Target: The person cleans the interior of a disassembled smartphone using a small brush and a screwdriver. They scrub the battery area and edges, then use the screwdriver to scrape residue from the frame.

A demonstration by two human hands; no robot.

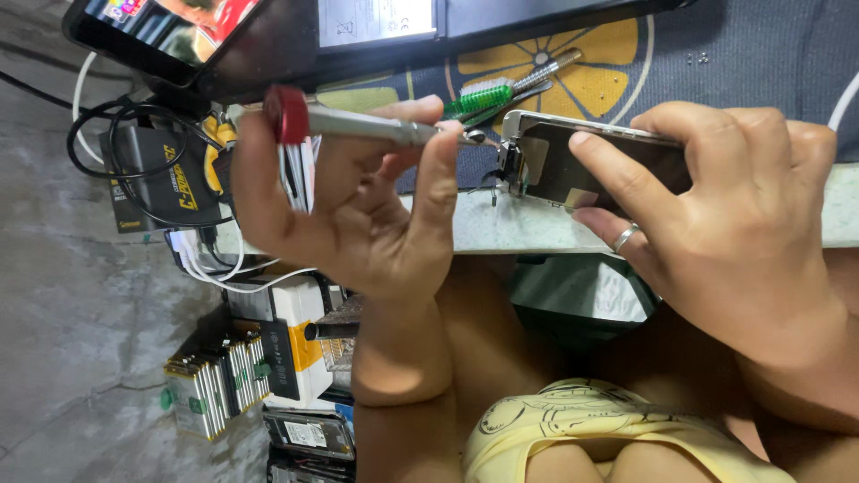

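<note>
From the head camera I see everything turned sideways. My left hand (pixel 358 192) is closed around a slim metal screwdriver (pixel 358 122) with a red cap, thumb and fingers pinching the shaft, and its tip meets the corner of the phone assembly (pixel 555 161). My right hand (pixel 716 206), a ring on one finger, grips that phone part by its edges, fingers curled over the dark glass and thumb along the metal frame, so it stands tilted on the pale ledge (pixel 510 228) of the work surface.

Beyond the ledge lies a dark mat (pixel 761 54) with a yellow citrus print. On it, just past the screwdriver tip, rest a green-handled tool (pixel 479 98) and a thin metal one beside it. A tablet (pixel 161 31) with a lit screen leans near the top corner, next to a black case.

The floor (pixel 63 313) is grey, stained concrete. Black and white cables (pixel 125 134) coil on it around a black box (pixel 152 183), and further along sit stacked batteries (pixel 215 380) and small cartons. My yellow shirt fills the lower edge.
</note>
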